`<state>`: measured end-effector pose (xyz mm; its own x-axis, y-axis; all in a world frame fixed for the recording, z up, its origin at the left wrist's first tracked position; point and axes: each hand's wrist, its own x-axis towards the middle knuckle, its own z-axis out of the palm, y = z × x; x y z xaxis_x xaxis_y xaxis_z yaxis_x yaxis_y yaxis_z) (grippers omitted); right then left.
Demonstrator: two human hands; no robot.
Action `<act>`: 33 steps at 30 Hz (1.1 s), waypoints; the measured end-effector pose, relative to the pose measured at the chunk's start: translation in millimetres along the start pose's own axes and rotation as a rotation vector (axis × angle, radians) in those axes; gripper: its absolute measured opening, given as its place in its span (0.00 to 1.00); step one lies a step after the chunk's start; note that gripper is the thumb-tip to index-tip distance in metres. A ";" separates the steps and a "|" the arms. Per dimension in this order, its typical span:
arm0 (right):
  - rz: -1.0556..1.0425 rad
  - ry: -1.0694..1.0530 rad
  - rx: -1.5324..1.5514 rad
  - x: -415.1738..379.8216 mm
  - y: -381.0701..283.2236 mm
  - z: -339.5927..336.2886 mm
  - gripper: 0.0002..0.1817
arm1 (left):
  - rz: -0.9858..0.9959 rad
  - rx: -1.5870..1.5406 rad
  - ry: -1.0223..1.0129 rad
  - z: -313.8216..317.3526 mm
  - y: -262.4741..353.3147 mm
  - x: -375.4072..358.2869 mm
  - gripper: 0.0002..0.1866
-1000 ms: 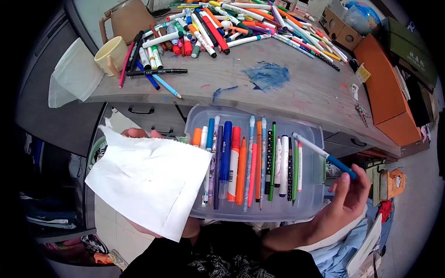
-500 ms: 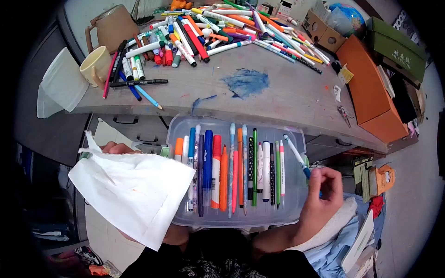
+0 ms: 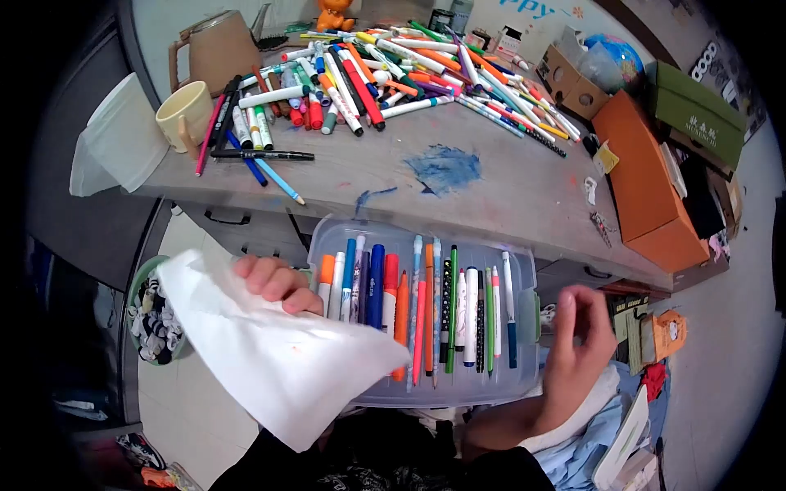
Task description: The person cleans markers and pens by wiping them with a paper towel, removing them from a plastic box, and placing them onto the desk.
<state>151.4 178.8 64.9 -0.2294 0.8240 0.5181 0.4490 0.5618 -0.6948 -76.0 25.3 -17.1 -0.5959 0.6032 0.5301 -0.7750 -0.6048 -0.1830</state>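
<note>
My left hand (image 3: 278,282) is closed on the upper edge of a creased white paper towel (image 3: 278,352), which hangs over the left end of a clear plastic tray (image 3: 524,385). Pens and markers lie side by side in a row across that tray. Rightmost among them is a white marker with a blue lower end (image 3: 509,307). My right hand (image 3: 580,352) is just beyond the tray's right side, thumb and fingers apart, nothing between them. Part of the row's left end is hidden behind the paper towel.
A large heap of markers (image 3: 426,61) covers the back of the desk (image 3: 344,176), which has a blue stain (image 3: 446,168). At left stand a yellow mug (image 3: 182,114) and a brown pitcher (image 3: 214,57). An orange box (image 3: 651,180) stands at right.
The blue-ended marker has left my right hand and lies in the tray at the row's right end. My left hand has moved right with the paper towel, over the tray.
</note>
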 end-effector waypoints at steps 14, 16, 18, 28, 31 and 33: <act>-0.504 -0.336 -0.697 246.3 91.4 74.2 0.10 | -0.093 0.494 0.371 51.3 -35.7 -14.0 0.35; -0.538 -0.363 -0.810 251.4 90.2 76.4 0.09 | -0.037 0.260 0.266 54.6 -38.1 -11.5 0.37; -0.415 -0.457 -0.858 253.2 87.5 80.2 0.08 | -0.085 0.125 0.210 52.9 -35.1 -14.2 0.39; -0.432 -0.418 -0.827 256.3 99.3 78.2 0.08 | -0.096 -0.080 0.181 54.8 -30.8 -18.5 0.42; -0.433 -0.421 -0.854 252.0 88.6 70.6 0.08 | -0.071 0.042 0.183 58.2 -31.2 -17.9 0.43; -0.417 -0.369 -0.797 238.8 66.3 56.5 0.08 | -0.066 0.071 0.190 58.5 -30.5 -16.5 0.42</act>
<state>77.6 417.0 114.3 -0.6983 0.6173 0.3623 0.6920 0.7115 0.1216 -30.2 3.4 28.1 -0.5788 0.7256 0.3721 -0.8008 -0.5919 -0.0913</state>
